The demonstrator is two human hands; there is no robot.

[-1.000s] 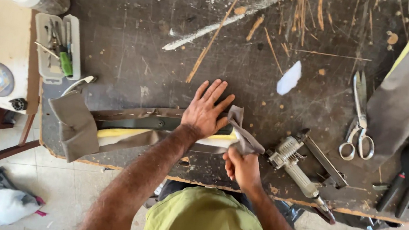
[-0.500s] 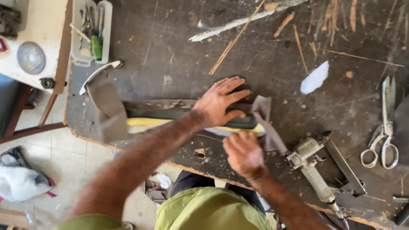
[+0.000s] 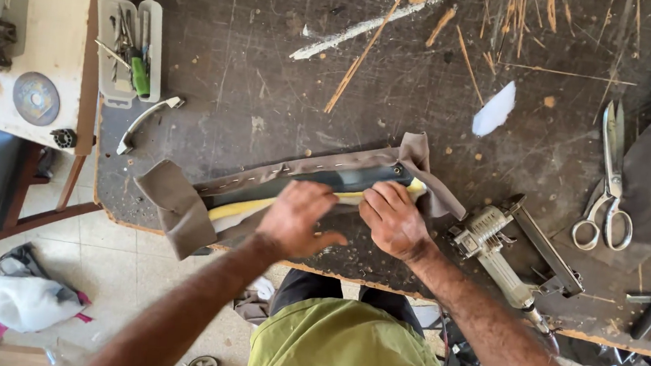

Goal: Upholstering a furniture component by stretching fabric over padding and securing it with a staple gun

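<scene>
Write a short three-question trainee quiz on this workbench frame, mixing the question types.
1. True or false: both hands rest on the long padded piece wrapped in taupe fabric.
2. Which tool lies just right of the right hand? A) grey metal staple gun B) hammer C) saw
3. Fill in: the steel scissors lie near the bench's ____ edge.

Key: 1 true, the left hand too; 2 A; 3 right.
</scene>
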